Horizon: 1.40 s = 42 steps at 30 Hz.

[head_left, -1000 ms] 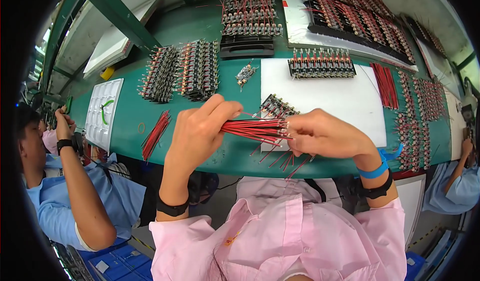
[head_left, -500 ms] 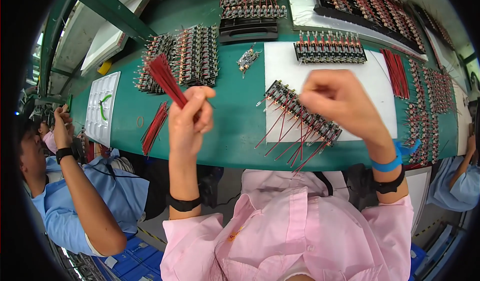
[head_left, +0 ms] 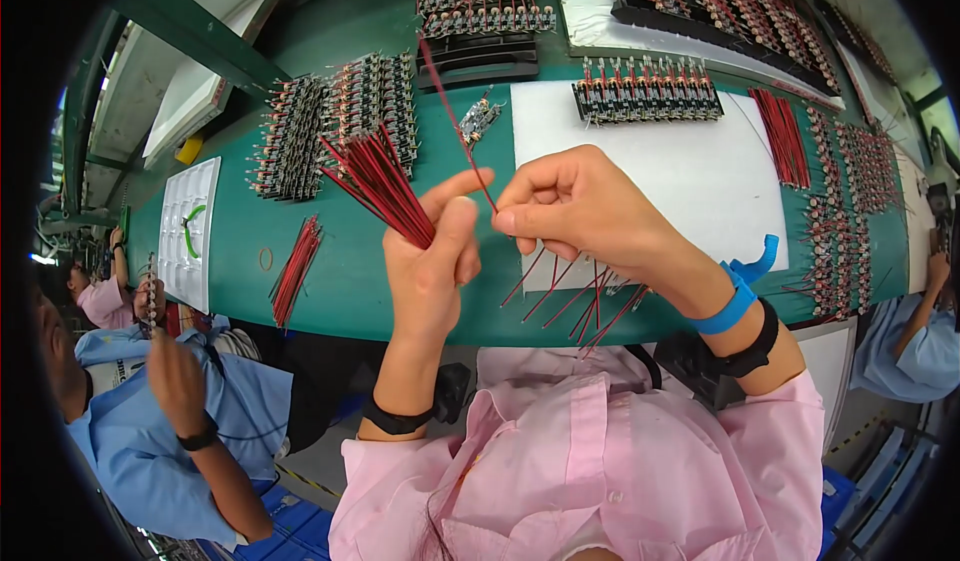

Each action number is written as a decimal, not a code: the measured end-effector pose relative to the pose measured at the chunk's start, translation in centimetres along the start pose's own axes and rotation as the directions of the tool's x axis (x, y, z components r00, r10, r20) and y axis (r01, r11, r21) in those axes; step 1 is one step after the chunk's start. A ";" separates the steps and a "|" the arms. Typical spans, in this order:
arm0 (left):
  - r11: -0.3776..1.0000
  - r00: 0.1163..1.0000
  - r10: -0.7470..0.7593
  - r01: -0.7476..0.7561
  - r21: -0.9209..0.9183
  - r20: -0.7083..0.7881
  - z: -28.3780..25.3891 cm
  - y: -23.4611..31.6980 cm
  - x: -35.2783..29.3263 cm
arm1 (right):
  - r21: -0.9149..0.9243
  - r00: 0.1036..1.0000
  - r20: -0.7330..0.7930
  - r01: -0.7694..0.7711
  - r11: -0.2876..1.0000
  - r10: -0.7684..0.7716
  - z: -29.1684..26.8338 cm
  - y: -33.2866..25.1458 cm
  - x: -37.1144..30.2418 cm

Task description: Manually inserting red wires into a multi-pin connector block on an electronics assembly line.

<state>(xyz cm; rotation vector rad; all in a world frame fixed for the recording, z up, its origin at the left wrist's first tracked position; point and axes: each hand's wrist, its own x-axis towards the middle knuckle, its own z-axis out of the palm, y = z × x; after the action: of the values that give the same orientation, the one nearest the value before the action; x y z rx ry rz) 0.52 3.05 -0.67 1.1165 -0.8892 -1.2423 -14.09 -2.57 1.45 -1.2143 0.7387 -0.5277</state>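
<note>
My left hand (head_left: pixel 428 271) is closed round a bundle of dark red wires (head_left: pixel 378 189), which fans out up and to the left. Its index finger stretches out beside a single red wire (head_left: pixel 447 93). The lower end of that wire is pinched between thumb and index finger of my right hand (head_left: pixel 575 201). Under the right hand, a strip of circuit boards is mostly hidden; its red wires (head_left: pixel 570 296) stick out toward me over the edge of the white foam sheet (head_left: pixel 745 206).
Another board strip (head_left: pixel 648 101) lies at the sheet's back. Red wire bundles (head_left: pixel 780 139) (head_left: pixel 297 271) lie right and left. Stacked board strips (head_left: pixel 370 101), a loose circuit board (head_left: pixel 480 121) and a white tray (head_left: pixel 178 271) with green-handled pliers (head_left: pixel 190 231) sit leftward. A co-worker (head_left: pixel 185 401) sits at left.
Both hands have come together near the middle. My right hand has left the board strip and now pinches one wire. The bundle in my left hand has moved right and fans out more.
</note>
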 end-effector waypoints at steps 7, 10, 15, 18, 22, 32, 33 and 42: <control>0.997 0.998 -0.057 0.055 0.059 0.025 -0.2 -1.3 -0.7 | 0.019 0.979 -0.117 0.169 0.985 -0.166 0.3 0.8 0.2; 0.995 0.995 -0.084 0.086 -0.055 0.047 0.0 -1.4 -0.7 | 0.039 0.974 -0.144 0.180 0.983 -0.173 0.5 1.1 0.3; 0.982 0.988 -0.125 0.136 -0.134 0.087 0.1 -1.3 -0.5 | 0.076 0.969 -0.090 0.235 0.969 -0.228 -0.1 1.9 0.4; 0.983 0.990 -0.126 0.134 -0.126 0.067 0.2 -1.3 -0.6 | 0.084 0.979 -0.062 0.201 0.976 -0.196 -0.2 1.6 0.3; 0.999 0.999 -0.039 0.039 -0.017 0.034 0.4 -1.6 -0.8 | 0.096 0.979 -0.069 0.200 0.975 -0.194 -0.1 1.5 0.4; 0.980 0.999 0.010 -0.017 0.198 0.036 -0.1 -1.0 -1.0 | -0.164 0.973 -0.087 0.200 0.966 -0.216 0.0 1.6 0.2; 0.969 0.999 0.016 -0.027 0.244 0.048 -0.2 -1.0 -1.0 | -0.203 0.974 -0.084 0.190 0.960 -0.211 0.1 1.5 0.1; 0.919 0.992 0.057 -0.095 0.383 0.111 -1.3 -1.3 -1.5 | -0.415 0.983 -0.031 0.151 0.897 -0.180 0.3 1.2 -0.3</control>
<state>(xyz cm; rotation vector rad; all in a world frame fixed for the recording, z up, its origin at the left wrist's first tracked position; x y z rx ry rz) 1.23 4.73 -2.18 1.3253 -1.2818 -1.0886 -14.14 -1.81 0.38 -1.6708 0.8359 -0.5735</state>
